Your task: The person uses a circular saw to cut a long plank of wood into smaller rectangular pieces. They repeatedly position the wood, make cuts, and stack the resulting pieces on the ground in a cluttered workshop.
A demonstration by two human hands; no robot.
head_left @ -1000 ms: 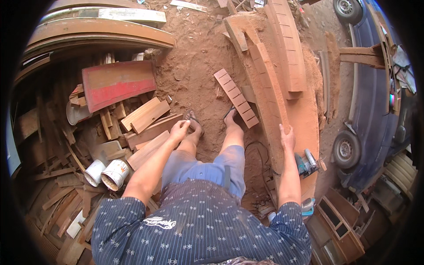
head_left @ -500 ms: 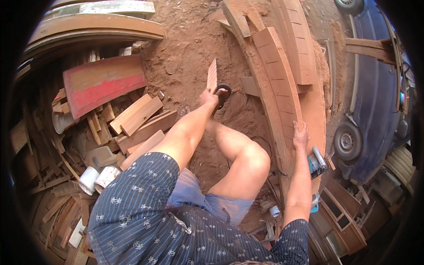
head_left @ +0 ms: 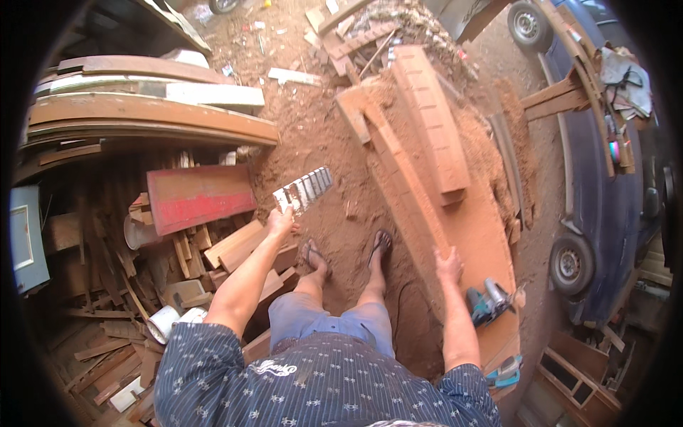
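My left hand (head_left: 282,220) is closed on one end of a short slotted wood piece (head_left: 307,191). Its upper face is worn white, crossed by dark parallel gaps, and it hangs over the dirt ahead of my feet. On the right, my right hand (head_left: 448,266) grips the near end of a long curved plank (head_left: 411,174). That plank is tipped so its narrow edge faces up, and marks line its left side. Beneath it lies a wide sawdust-covered board (head_left: 480,238). Just right of my right hand sits a teal circular saw (head_left: 489,302).
Beyond the plank rests a thick block with cross marks (head_left: 432,124). A second teal power tool (head_left: 505,373) is nearer me. Scrap wood, a red-painted panel (head_left: 203,203) and a white bucket (head_left: 163,322) crowd the left. A blue vehicle (head_left: 605,192) stands at far right.
I have straightened up, and both my sandalled feet now show. The slotted piece has swung left with its white face turned up. The curved plank has tipped from its face onto its edge.
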